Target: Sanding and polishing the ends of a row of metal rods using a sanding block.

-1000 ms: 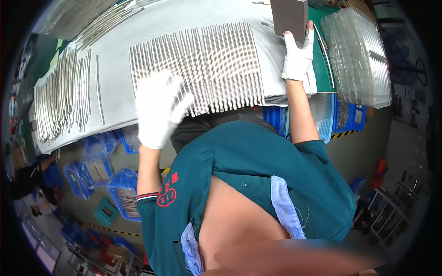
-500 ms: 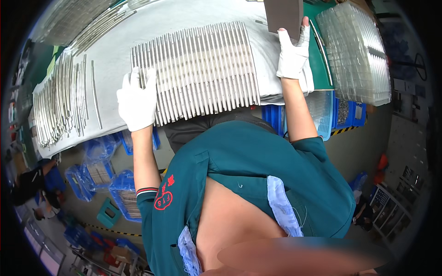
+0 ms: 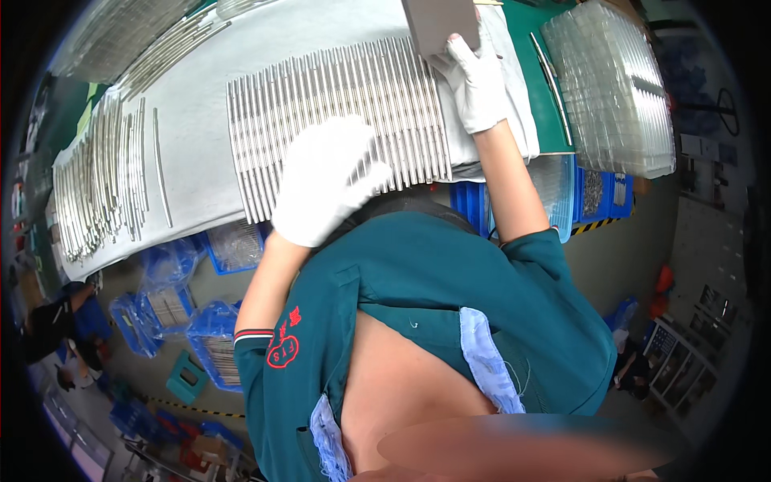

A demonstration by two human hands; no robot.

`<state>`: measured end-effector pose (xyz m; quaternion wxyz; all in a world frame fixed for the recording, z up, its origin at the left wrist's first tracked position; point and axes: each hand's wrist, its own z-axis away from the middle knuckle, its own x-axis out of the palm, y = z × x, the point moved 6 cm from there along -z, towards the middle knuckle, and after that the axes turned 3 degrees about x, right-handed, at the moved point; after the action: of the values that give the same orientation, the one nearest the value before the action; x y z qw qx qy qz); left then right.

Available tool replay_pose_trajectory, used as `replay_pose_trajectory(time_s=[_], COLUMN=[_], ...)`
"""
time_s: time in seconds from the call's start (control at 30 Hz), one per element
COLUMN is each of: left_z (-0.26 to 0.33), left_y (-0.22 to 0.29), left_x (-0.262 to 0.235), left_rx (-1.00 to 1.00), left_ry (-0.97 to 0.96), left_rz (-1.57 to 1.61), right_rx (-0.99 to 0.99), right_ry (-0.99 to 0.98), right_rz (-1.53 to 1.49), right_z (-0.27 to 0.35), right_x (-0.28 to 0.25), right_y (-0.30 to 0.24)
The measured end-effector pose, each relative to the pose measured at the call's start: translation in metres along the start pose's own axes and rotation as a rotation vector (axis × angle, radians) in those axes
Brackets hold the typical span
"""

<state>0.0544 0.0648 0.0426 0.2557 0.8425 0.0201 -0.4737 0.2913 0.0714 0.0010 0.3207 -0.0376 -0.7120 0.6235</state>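
Many slim metal rods (image 3: 265,120) lie side by side in a row on a white cloth in front of me. My left hand (image 3: 321,185), in a white glove, is over the middle of the row near its front ends. Its thumb is apart from the fingers and I see nothing held, though the fingertips are slightly blurred. My right hand (image 3: 479,88), gloved too, grips the lower end of a flat grey-brown block (image 3: 442,28) at the far right end of the row. The block's top runs out of the picture.
More loose rods (image 3: 100,177) lie on the left of the white cloth (image 3: 193,104). Stacked clear plastic trays (image 3: 614,96) stand at the right on a green surface (image 3: 522,32). Below the table edge are blue bins (image 3: 594,193) and a green stool (image 3: 189,376).
My left hand has moved right, from the left end of the row to its middle. My right hand has brought the block leftward to the row's right end.
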Motion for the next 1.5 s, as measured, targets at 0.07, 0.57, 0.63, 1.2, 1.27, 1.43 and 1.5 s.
replay_pose_trajectory(time_s=[0.07,0.57,0.63,1.2,1.27,1.43,1.5], left_z=[-0.009,-0.002,-0.004,-0.001,0.002,0.006,0.004], left_y=[0.021,0.024,0.025,0.031,0.032,0.03,0.033], left_x=[0.023,0.045,0.048,0.047,0.045,0.05,0.041], left_rx=[0.055,0.046,-0.016,0.098,0.107,0.1,0.114], left_ry=[-0.167,-0.191,-0.273,-0.158,-0.111,-0.149,-0.054], left_rz=[0.048,-0.017,-0.048,-0.077,-0.075,0.006,0.036], right_rx=[0.024,-0.293,-0.225,-0.104,-0.079,-0.503,-0.392], right_ry=[-0.05,0.19,0.178,-0.009,-0.025,0.066,-0.145], right_rz=[-0.014,0.72,0.756,1.141,1.045,1.25,1.285], right_z=[-0.006,0.025,0.024,-0.015,-0.016,0.002,0.027], right_x=[0.007,-0.036,-0.042,0.01,0.018,0.014,0.02], right_y=[0.001,-0.037,-0.036,-0.028,-0.033,-0.055,-0.052])
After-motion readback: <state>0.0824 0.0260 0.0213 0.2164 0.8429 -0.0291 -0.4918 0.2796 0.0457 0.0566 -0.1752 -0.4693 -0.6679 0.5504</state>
